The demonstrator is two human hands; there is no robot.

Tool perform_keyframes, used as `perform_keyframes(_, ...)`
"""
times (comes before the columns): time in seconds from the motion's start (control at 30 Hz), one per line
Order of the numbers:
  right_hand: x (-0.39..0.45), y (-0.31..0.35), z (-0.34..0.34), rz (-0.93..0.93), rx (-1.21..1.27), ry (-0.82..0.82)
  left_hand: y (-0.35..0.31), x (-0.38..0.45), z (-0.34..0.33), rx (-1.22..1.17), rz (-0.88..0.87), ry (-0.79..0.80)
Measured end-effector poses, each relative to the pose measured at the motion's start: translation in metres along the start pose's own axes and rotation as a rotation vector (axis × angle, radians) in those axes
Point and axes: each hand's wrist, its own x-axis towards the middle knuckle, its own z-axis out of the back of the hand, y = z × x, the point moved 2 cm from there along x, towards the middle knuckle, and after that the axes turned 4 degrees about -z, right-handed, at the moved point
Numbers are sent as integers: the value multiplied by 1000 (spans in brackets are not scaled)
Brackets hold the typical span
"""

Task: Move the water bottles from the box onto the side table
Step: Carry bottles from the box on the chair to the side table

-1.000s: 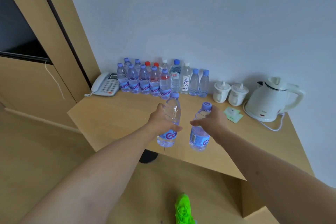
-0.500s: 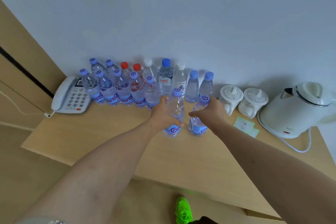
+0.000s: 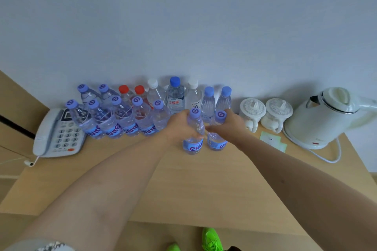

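My left hand (image 3: 180, 127) grips a clear water bottle (image 3: 193, 144) with a purple cap and blue label. My right hand (image 3: 230, 126) grips a second, like bottle (image 3: 216, 142) just to its right. Both bottles stand upright, bases at the wooden side table (image 3: 204, 179), in front of a row of several bottles (image 3: 126, 120) lined up against the wall. That row has purple, red, white and blue caps. The box is not in view.
A white desk phone (image 3: 57, 134) sits at the table's left end. Two white lidded cups (image 3: 265, 114) and a white electric kettle (image 3: 322, 118) with its cord stand at the right. A small green paper (image 3: 272, 140) lies near the cups. Green shoes (image 3: 211, 239) show below.
Both hands carried their bottles forward across the table and lower, up to the row by the wall. My view came closer to the table.
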Motion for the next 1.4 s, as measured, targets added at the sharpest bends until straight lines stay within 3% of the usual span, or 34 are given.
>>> perform_keyframes(0.13, -3, 3, 8, 16, -73, 1, -16, 2, 16, 92, -101, 11)
perform_keyframes(0.3, 1, 7, 14, 33, 12, -127, -27, 6, 21, 233, -183, -54)
perform_keyframes(0.5, 11, 14, 3, 38, 101, -171, -31, 9, 28, 416, -254, -47)
perform_keyframes(0.73, 23, 40, 3, 118, -85, 35, -22, 25, 42, 430, -251, -110)
perform_keyframes(0.9, 35, 45, 1, 116, -93, -173, -19, 31, 45, 415, -264, -109)
perform_keyframes(1.1, 47, 54, -11, 208, -322, -103, -18, 35, 46, 432, -286, -86)
perform_keyframes(1.4, 43, 56, -18, 155, -172, -234, -21, 37, 49, 505, -300, -46)
